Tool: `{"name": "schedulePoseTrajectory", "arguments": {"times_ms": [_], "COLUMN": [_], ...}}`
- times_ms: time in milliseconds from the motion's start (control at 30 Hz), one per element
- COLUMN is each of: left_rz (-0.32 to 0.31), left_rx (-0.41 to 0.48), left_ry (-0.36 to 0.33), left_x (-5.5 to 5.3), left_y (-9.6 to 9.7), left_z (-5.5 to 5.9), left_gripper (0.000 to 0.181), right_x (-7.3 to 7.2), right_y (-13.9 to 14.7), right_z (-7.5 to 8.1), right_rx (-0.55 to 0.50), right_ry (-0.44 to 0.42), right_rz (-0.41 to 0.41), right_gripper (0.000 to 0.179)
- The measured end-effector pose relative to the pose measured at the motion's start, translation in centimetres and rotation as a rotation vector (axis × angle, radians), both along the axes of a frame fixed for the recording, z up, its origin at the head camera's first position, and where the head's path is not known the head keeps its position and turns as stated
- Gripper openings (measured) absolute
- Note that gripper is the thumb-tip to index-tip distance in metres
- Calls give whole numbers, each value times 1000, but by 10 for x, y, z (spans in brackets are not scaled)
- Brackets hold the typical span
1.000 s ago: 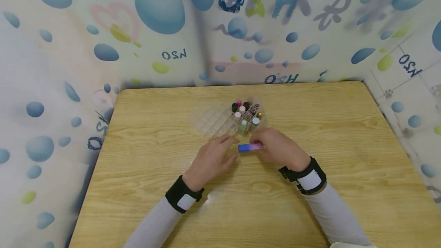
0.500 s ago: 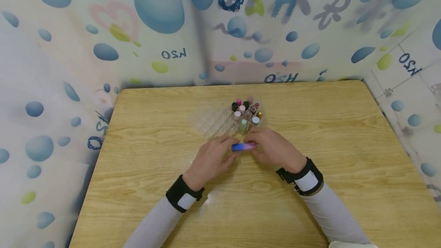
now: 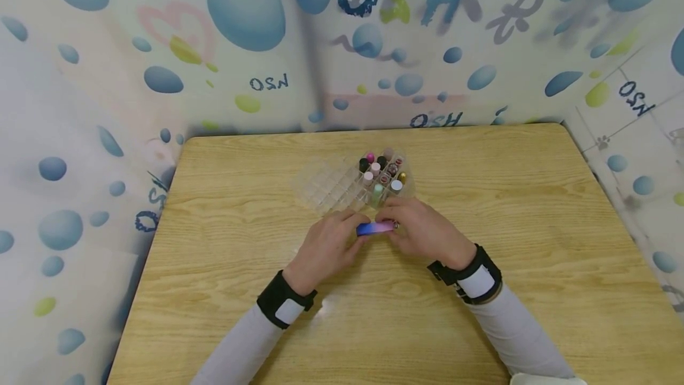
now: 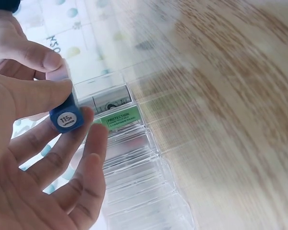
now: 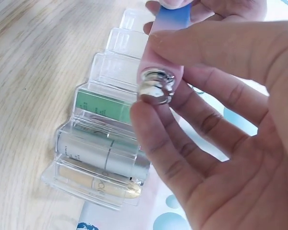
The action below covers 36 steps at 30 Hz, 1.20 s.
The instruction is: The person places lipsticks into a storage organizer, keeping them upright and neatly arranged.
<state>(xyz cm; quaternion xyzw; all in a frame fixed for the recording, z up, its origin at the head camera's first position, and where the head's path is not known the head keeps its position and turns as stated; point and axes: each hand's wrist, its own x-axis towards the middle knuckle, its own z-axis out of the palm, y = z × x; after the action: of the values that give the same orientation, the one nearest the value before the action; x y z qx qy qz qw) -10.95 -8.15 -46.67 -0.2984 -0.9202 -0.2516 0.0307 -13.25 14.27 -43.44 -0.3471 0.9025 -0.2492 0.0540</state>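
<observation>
A square lipstick tube (image 3: 376, 229), shading from blue to pink, lies sideways between both hands above the table. My left hand (image 3: 327, 246) pinches its blue end between thumb and fingers. In the left wrist view that blue end face (image 4: 67, 120) carries a round white label. My right hand (image 3: 424, 230) holds the pink end, thumb on the side; the right wrist view shows a silvery knob (image 5: 157, 86) at that tip, touched by a fingertip. Just beyond the hands stands a clear stepped organizer (image 3: 327, 186), its right part filled with several lipsticks and its left slots bare.
Inside the organizer, a green tube (image 5: 103, 104) and a silver tube (image 5: 105, 153) show through the clear wall. The wooden table (image 3: 230, 189) meets a patterned wall covering (image 3: 256, 111) at the back. A white object (image 3: 545, 379) cuts into the bottom edge.
My right hand has moved a little left, bringing the lipstick tube to my left hand, whose fingers now pinch its blue end. The organizer has stayed put.
</observation>
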Motion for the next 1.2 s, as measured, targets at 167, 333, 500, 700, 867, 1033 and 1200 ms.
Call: {"name": "schedulePoseTrajectory", "arguments": {"times_ms": [167,333,500,700,867,1033,1200], "left_rz": [10,10,-2,-8,-24,-10,-8], "left_rx": [-10,-24,-20,-9,34,57,66], "left_ry": [12,25,31,29,-10,-21,-21], "left_x": [0,0,0,1,4,4,4], "left_y": [-1,-2,-2,0,0,0,-1], "left_z": [0,0,0,0,0,1,1], "left_gripper": [24,25,26,29,27,24,23], "right_x": [2,5,8,10,11,11,10], "right_y": [-1,-2,-3,-5,-7,-7,-6], "right_z": [2,7,11,14,14,13,12], "right_rx": [-20,-50,-75,-147,-242,-320,-352], "right_ry": [18,39,50,61,77,135,161], "right_rz": [10,23,37,61,77,88,99], "right_gripper": [22,21,21,19,17,18,20]}}
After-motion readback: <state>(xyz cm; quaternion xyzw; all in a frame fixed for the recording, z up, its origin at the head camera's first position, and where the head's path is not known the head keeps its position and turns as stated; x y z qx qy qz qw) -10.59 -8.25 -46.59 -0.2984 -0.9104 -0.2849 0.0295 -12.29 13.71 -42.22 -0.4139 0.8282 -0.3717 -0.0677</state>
